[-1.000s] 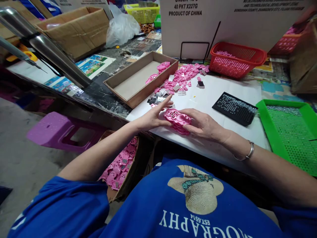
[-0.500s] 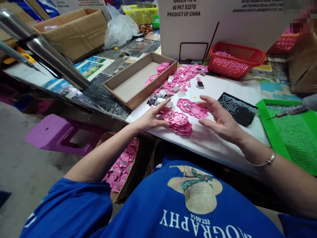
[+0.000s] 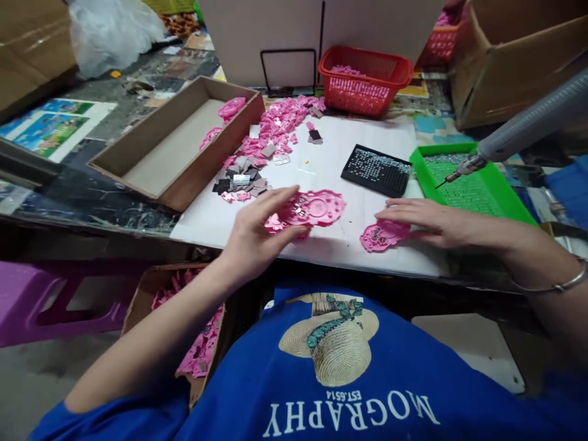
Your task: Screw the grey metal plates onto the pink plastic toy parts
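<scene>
My left hand [image 3: 252,233] grips a pink plastic casing [image 3: 324,208] between thumb and fingers, its moulded inner side facing up. Beneath it, partly hidden by the hand, another pink piece shows. Farther right, my right hand [image 3: 436,223] has its fingers closed over the end of a second pink casing [image 3: 379,237], which lies at the front of the white board [image 3: 331,251]. Small round metal parts show in that casing. Loose grey and black flat pieces [image 3: 243,174] lie beyond my left hand, beside a heap of pink parts [image 3: 285,119].
A cardboard tray [image 3: 184,177] with pink casings stands at the left. Behind are a red basket [image 3: 362,92] and a wire stand [image 3: 289,52]. A black screw tray [image 3: 372,184] and a green tray [image 3: 505,196] sit right, under a hanging electric screwdriver [image 3: 487,153].
The view has swung to the right. My hands have moved apart; the right one now holds a pink casing nearer the green tray, and the left one has closed on another casing.
</scene>
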